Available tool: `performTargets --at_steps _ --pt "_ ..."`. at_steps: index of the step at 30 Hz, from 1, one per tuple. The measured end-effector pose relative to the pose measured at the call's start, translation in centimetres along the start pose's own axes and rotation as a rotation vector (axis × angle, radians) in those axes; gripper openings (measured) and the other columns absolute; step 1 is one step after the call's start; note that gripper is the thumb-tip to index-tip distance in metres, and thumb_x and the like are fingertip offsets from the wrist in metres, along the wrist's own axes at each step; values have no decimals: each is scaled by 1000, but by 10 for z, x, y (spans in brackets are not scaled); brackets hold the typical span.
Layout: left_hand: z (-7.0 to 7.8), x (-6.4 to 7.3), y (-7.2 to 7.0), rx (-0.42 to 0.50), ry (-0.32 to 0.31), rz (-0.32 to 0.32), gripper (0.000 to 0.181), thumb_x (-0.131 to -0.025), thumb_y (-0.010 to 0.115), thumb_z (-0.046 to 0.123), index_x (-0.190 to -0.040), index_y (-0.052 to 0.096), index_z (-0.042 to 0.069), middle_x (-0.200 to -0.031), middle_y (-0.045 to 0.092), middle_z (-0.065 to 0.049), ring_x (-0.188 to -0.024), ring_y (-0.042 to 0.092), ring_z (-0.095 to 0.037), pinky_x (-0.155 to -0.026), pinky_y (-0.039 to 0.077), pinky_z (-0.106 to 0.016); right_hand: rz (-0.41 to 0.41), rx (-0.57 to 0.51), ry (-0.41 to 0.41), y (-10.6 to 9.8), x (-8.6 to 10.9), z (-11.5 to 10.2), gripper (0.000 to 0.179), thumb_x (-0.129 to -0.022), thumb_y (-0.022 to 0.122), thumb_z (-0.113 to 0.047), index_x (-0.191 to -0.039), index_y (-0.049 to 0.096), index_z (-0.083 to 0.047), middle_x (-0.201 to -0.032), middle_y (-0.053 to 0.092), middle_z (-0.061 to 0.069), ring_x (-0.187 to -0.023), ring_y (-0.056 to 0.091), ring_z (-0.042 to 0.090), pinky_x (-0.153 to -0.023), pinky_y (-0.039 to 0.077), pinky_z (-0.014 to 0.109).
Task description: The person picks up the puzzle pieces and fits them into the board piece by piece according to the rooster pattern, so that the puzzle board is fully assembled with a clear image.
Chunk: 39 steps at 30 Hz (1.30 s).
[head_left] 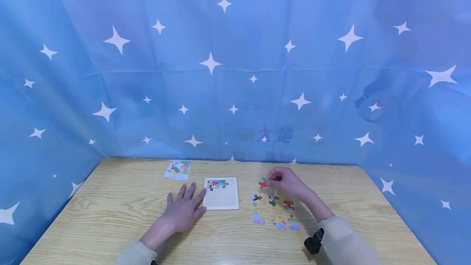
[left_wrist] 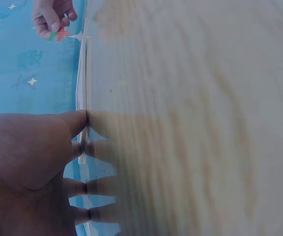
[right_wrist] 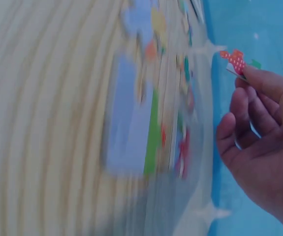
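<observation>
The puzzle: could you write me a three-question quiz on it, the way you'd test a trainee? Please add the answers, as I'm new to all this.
1. Which hand is holding up a red-and-green piece?

2. True or false: the tray is completely filled.

3. Seen from the person's side, where does the card lie?
A) Inside the tray
B) Left of the tray and farther back
C) Right of the tray and nearer the person

Key
1. The right hand, pinching it between thumb and finger.
2. False: much of it is bare.
3. B
</observation>
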<state>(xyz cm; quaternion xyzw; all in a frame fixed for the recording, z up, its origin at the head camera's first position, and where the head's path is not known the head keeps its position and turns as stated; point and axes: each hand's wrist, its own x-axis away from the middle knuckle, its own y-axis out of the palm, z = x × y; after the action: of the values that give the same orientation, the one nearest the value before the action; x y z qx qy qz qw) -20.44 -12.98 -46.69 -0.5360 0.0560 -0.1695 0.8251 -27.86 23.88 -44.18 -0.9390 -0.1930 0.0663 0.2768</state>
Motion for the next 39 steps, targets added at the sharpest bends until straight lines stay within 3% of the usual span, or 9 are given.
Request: performTargets --at_steps 9,18,30,39 --pt "6 3 -4 -9 -4 16 56 -107 54 37 -158 43 15 -165 26 -24 -150 16 -52 -107 12 -82 -54 -16 -48 35 -25 -14 9 -98 71 -8 -104 68 -2 -90 66 6 -79 62 26 -64 50 31" --pt "6 1 -3 -15 -4 -2 58 -107 53 39 -160 40 17 -166 23 -24 -151 14 -51 -108 9 -81 -133 37 -16 58 -44 -26 6 -100 68 -10 -104 68 -6 -90 66 3 -78 60 21 -66 49 32" --pt "6 4 -6 -15 -4 2 57 -107 54 36 -158 42 15 -165 24 -25 -150 16 -53 -106 11 -83 -26 152 -20 86 -64 -34 6 -94 71 -2 -100 71 -3 -89 64 1 -81 59 14 -67 50 30" --pt "5 3 -5 -18 -20 3 57 -107 54 39 -158 43 16 -165 25 -23 -150 17 -52 -107 12 -82 -1 226 -1 94 -66 -34 13 -99 65 -4 -110 73 -3 -99 66 3 -88 60 16 -71 52 33"
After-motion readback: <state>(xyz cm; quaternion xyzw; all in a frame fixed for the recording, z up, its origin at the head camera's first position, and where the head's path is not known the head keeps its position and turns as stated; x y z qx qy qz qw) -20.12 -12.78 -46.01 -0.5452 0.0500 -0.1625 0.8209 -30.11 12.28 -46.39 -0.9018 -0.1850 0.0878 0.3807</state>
